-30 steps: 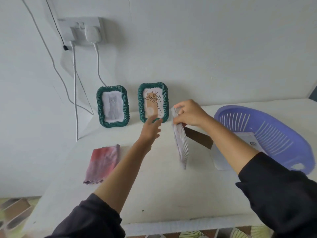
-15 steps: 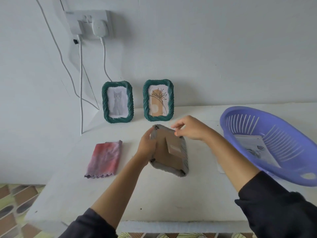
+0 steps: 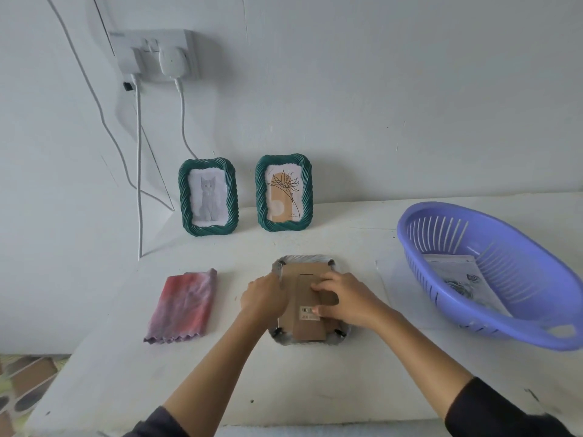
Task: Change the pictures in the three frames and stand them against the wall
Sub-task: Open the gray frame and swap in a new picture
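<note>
**Inspector:** Status of the three frames?

**Assistant:** Two green frames stand upright at the bench's far edge, against the wall: the cat frame (image 3: 208, 197) to the left, the plant frame (image 3: 284, 193) just beside it. Both show pictures. The third, the grey frame (image 3: 307, 299), lies face down near the middle of the bench, its cardboard back (image 3: 307, 316) and stand uppermost.

**Inspector:** Hands?

**Assistant:** The left hand (image 3: 265, 298) rests on the frame's left edge, fingers curled over it, steadying rather than lifting. The right hand (image 3: 342, 298) lies flat on the backing, fingers (image 3: 321, 287) spread and pressing; nothing is gripped in it.

**Inspector:** Work outstanding?

**Assistant:** In my judgement, the last frame remains: the back clips look unreleased, so the backing must come off, the picture be swapped, and the frame be stood by the others. Printed sheets (image 3: 457, 275) sit in the purple basket (image 3: 492, 329) toward the right edge; a folded cloth (image 3: 183, 305) lies left of the frame, apart from it
</note>
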### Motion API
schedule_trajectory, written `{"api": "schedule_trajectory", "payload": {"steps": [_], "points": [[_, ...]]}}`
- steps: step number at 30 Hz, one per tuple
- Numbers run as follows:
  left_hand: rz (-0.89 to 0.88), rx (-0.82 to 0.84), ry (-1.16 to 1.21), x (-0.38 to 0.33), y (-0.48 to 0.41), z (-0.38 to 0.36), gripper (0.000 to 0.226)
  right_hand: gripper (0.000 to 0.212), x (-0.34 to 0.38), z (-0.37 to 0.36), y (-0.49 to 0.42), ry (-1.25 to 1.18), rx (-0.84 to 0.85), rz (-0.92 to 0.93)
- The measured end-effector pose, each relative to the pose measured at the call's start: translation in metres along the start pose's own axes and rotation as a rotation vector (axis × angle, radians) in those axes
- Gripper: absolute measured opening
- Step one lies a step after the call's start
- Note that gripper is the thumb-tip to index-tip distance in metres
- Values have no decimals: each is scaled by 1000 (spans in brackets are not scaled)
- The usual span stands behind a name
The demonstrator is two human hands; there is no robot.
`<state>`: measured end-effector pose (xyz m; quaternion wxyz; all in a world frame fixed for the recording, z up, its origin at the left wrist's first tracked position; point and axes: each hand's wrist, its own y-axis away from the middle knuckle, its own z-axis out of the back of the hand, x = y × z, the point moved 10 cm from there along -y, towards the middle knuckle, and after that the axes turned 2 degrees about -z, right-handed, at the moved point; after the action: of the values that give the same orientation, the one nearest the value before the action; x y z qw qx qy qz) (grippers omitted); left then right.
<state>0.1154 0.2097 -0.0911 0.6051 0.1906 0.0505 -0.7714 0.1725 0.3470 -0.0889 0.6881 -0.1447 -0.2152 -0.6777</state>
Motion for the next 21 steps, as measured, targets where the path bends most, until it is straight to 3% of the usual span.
{"api": "schedule_trajectory", "payload": {"steps": [5,8,12,21], "points": [[-7,-94,7,-6,-8,17,37,51,-6,0,-6,-98,38,-21],[-103,-135,106,-13,-27,24,38,37,-11,21,-19,-193,-67,-30],[-218,-100,141,-19,-44,20,34,31,-24,43,-39,-95,-253,-85],[-280,-91,209,-12,-65,24,21,21,-34,40,-62,-30,-228,-40]]}}
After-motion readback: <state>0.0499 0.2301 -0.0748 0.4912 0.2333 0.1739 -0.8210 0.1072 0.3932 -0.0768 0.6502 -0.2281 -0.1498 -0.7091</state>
